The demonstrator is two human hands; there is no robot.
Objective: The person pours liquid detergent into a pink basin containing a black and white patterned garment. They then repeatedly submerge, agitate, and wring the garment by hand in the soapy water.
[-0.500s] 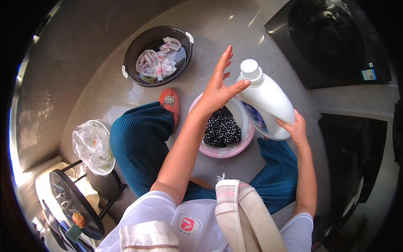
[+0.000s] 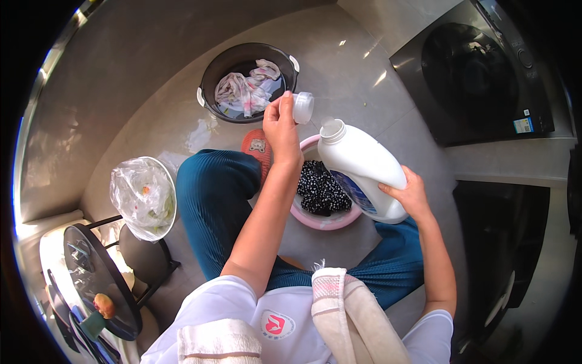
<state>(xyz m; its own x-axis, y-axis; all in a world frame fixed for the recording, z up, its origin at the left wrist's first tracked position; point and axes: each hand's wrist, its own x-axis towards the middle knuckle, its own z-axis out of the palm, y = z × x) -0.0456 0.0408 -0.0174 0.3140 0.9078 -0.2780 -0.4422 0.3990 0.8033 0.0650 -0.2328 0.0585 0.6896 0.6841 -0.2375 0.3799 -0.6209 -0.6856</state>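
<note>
The left hand (image 2: 280, 126) is raised above the pink basin (image 2: 321, 219) and pinches a small white cap (image 2: 303, 107) between thumb and fingers. In the earlier picture this hand was open, with fingers spread, just beside the cap that was still on the bottle. Now the cap is off and is held a little to the left of the bottle mouth, apart from it.

The right hand (image 2: 412, 193) grasps the white bottle (image 2: 362, 167) near its bottom end, fingers wrapped around it. The bottle is tilted, its open neck pointing up and to the left, above the rim of the basin. Compared with before, the bottle is leaning a little more to the left.

Inside the basin lies a dark cloth with white dots (image 2: 321, 189). An orange slipper (image 2: 257, 148) shows at the left of the basin, next to the knee in blue trousers (image 2: 212, 188).

Further away on the grey floor stands a dark round tub (image 2: 209, 79) with pale wet clothes (image 2: 245, 88) in it. At the left is a small bin with a plastic bag (image 2: 142, 195). At the upper right stands a dark washing machine (image 2: 479, 73).
</note>
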